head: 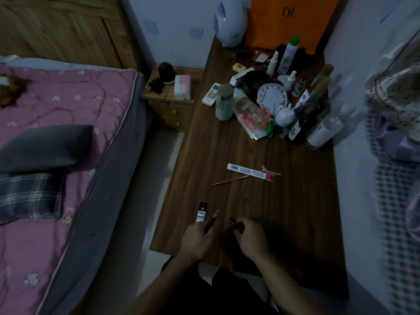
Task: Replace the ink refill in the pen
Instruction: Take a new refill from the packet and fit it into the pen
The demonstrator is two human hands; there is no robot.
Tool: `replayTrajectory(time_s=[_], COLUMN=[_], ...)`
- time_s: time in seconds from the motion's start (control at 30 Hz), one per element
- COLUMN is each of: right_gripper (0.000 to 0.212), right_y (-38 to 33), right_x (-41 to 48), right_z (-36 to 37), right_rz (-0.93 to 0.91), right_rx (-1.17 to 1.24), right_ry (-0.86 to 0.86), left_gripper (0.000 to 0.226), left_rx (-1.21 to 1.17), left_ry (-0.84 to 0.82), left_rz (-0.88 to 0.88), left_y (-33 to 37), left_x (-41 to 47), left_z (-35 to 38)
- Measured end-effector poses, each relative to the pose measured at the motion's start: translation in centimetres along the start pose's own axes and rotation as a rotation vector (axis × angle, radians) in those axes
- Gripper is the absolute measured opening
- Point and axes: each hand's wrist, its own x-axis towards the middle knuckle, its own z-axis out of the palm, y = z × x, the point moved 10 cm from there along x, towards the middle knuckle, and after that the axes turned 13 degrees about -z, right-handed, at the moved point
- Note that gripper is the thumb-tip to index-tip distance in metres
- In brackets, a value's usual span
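- Desk (261,201): dark brown wood grain.
- At its near edge: my left hand's (197,237) black pen (211,222), my right hand's (250,236) dark piece (232,219).
- Mid-desk: red pen (229,180), white barcoded strip (247,171), pink clip (270,171).
- Left of desk: pink flowered quilt (56,105).

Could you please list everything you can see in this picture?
pen: one, dark, in the left hand
small dark piece: one, in the right hand fingers, unidentifiable
packet: one, black, table beside left hand
barcoded strip: one, white, mid-table
red pen: one, red, just nearer than strip
hair clip: one, pink, strip's right end
bottles and clutter: many, mixed, table's far end
bag: one, orange, far wall
table: one, dark wood
bed: one, pink quilt, left
left hand: one, grips pen
right hand: one, pinches piece
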Motion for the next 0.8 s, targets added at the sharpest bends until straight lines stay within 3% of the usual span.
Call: replayTrajectory(time_s=[0.3, 0.47, 0.53, 0.67, 0.8], right_gripper=[0.009, 0.013, 0.009, 0.020, 0.021], right_y=[-1.8, -1.9, -1.9, -2.2, -5.4], right_x=[0.4, 0.4, 0.2, -0.7, -1.8], right_z=[1.1, 0.9, -0.1, -3.7, -6.9], right_rz=[-0.172, -0.168, -0.108, 0.032, -0.037], right_rx=[-0.239, -0.212, -0.069, 0.353, 0.704], right_ry=[-0.026, -0.020, 0.024, 0.212, 0.290], left_gripper=[0.052, 0.049, 0.048, 0.046, 0.043], left_rx=[0.094, 0.046, 0.039, 0.016, -0.018], left_ry=[0.006, -0.043, -0.049, -0.071, -0.101], left_rz=[-0.106, -0.075, -0.054, -0.011, 0.060], left_y=[-2.2, -1.8, -1.3, 0.1, 2.2], left_x=[2.2, 2.0, 1.7, 0.8, -0.4], left_z=[0.3, 0.4, 0.2, -0.2, -0.5])
